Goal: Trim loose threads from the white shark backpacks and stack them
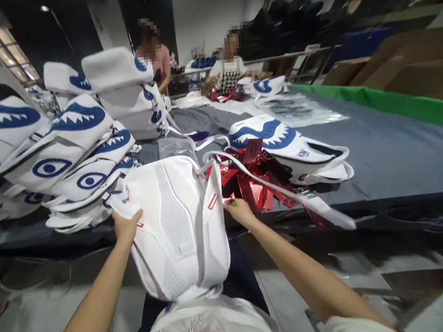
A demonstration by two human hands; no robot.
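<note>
Desk: a long surface under dark grey cloth, running from lower left to upper right of the frame, with a green strip along its far right edge. Finished stack, left of centre: many white backpacks printed with blue eyes and jagged shark teeth, piled flat and leaning; by their number much of the batch looks handled already. White backpack, centre to lower centre: this is the one you have in hand, back panel facing you, hanging off the near desk edge towards your lap; smooth padded white fabric, a perforated mesh panel down the middle, a small red tag on the right strap. Loose backpack, right of centre: lying flat, blue shark mouth up, white straps trailing; it seems yet to be dealt with. Red foil pile, centre, between the two: shiny, crumpled, sharp-creased strips. Your left hand: grip clenched on the left edge of the white backpack. Your right hand: fingers down at the near edge of the red foil, just beside the backpack's right strap; whether that grip holds anything cannot be told. Two other people sit at the far end, upper centre.
</note>
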